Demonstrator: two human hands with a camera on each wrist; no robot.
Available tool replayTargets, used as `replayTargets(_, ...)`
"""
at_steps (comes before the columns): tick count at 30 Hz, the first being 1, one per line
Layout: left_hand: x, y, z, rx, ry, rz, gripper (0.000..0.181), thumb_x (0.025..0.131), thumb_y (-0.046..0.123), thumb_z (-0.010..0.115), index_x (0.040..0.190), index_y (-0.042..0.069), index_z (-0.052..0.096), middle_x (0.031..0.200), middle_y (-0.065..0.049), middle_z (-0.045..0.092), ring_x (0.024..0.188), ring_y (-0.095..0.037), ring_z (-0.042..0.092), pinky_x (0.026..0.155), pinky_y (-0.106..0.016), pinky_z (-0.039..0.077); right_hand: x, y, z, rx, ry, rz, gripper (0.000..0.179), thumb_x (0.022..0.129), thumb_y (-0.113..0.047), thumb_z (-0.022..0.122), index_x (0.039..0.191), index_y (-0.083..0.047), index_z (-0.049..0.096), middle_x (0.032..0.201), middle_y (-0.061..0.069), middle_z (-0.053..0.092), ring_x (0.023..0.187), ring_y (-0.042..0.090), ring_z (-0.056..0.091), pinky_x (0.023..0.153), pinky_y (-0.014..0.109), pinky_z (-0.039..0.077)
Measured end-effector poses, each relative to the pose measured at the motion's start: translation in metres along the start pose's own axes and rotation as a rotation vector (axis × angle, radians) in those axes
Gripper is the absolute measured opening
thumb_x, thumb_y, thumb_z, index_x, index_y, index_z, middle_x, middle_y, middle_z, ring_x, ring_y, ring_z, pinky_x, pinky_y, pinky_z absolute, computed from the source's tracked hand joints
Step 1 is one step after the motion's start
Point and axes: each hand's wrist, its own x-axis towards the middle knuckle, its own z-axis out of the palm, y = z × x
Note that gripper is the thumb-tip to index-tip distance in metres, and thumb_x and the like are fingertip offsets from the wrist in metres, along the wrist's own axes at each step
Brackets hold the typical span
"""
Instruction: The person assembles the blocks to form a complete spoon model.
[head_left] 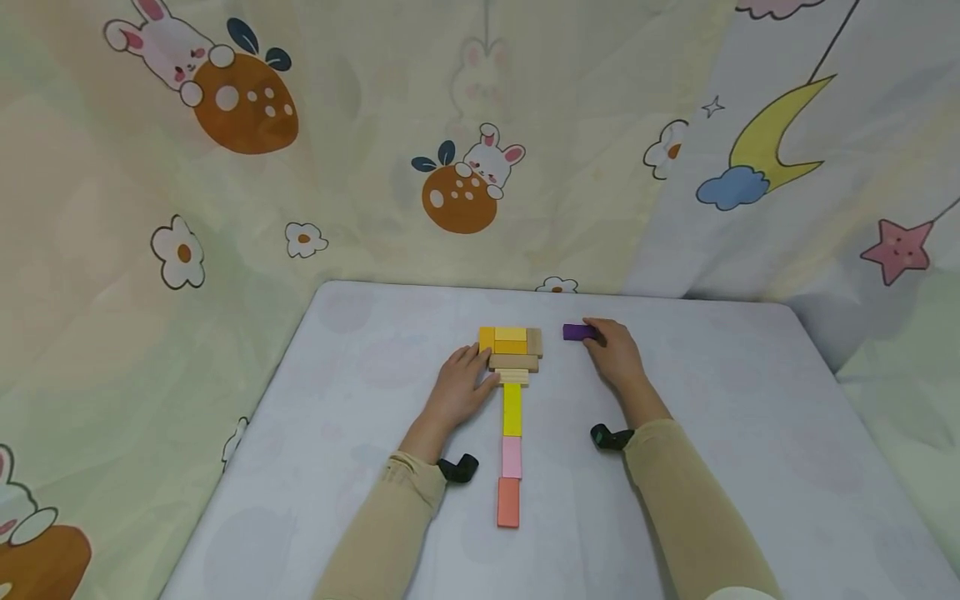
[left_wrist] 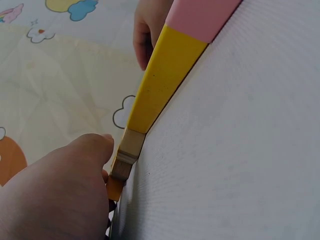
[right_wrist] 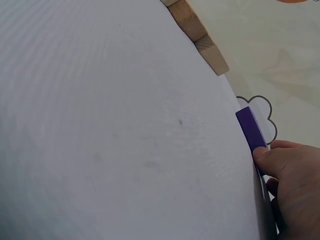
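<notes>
My right hand (head_left: 617,354) pinches a purple block (head_left: 577,332) between thumb and fingers, just right of a flat layout of blocks. In the right wrist view the purple block (right_wrist: 250,126) lies low over the white tabletop. My left hand (head_left: 457,390) rests along the layout's left side, fingertips at an orange block (head_left: 487,337) and thumb beside pale wooden strips (head_left: 513,377). Two yellow-orange blocks (head_left: 511,334) and a tan upright block (head_left: 534,342) join the orange one at the top. Beneath lies a tan crosswise block (head_left: 513,362).
Below the strips, a yellow block (head_left: 512,410), a pink block (head_left: 511,457) and a coral block (head_left: 507,502) run in a line toward me. The white table (head_left: 337,375) ends at a patterned cloth backdrop (head_left: 360,200). Black wrist cameras (head_left: 459,469) stick out near both cuffs.
</notes>
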Motion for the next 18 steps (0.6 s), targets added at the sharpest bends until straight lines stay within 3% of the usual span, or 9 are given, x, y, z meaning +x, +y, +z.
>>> replayTargets(18, -0.0002, 0.0023, -0.0017, 0.017, -0.011, -0.014, 0.062, 0.101, 0.051, 0.046, 0.152, 0.016, 0.04, 0.159, -0.008, 0.036, 0.148, -0.029, 0.031, 0.122, -0.047, 0.025, 0.0026, 0.0055, 0.0014, 0.023, 0.011, 0.017, 0.038, 0.099, -0.019, 0.06, 0.136, -0.01, 0.058, 0.141, 0.018, 0.055, 0.136, 0.039, 0.043, 0.115, 0.054, 0.032)
